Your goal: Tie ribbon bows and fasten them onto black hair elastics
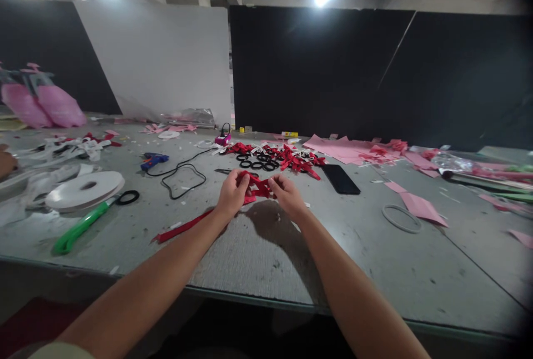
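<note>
Both of my hands hold a red ribbon above the middle of the table. My left hand pinches its left part between thumb and fingers. On the other side, my right hand grips the ribbon's right end with its fingertips. Looped folds show between the hands; their exact shape is too small to tell. A long red strip lies on the table beneath my left forearm. Just beyond my hands is a pile of red bows with black rings beside it. A pair of scissors lies partly hidden behind my left hand.
A black phone lies right of the pile. Leftward are a blue glue gun with its cord, a white ribbon spool and a green-handled tool. Pink paper and a grey ring lie rightward. Another person's hand shows at far left.
</note>
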`<state>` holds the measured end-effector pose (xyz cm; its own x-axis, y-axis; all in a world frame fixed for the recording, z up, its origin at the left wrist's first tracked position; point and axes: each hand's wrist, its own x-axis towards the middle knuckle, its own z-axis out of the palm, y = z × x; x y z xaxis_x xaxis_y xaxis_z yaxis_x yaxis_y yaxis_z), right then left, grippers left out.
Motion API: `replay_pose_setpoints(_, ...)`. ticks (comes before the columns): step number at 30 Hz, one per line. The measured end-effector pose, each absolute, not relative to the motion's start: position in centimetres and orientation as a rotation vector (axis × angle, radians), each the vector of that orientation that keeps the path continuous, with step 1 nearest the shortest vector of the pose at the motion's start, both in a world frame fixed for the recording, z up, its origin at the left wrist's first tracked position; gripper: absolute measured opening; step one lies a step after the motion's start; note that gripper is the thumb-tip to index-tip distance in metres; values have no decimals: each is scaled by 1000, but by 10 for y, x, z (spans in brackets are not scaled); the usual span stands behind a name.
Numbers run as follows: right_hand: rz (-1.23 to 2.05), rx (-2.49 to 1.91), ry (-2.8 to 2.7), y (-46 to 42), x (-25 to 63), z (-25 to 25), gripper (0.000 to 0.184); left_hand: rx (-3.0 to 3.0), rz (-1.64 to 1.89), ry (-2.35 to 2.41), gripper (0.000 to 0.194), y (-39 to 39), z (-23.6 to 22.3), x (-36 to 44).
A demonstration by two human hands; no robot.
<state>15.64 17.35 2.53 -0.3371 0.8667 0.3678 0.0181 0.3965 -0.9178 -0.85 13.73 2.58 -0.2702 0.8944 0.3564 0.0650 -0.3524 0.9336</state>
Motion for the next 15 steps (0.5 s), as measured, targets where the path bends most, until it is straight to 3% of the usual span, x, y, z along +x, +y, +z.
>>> replay_pose_setpoints(6, 1192, -698, -1753, 168, 152, 26, 44, 1408, 1615, 1178, 34, 134, 27, -8)
replay_pose_setpoints(15, 1130, -750, -1686, 174, 153, 22, 32, 1419, 1506, 1106, 41, 131, 29, -6)
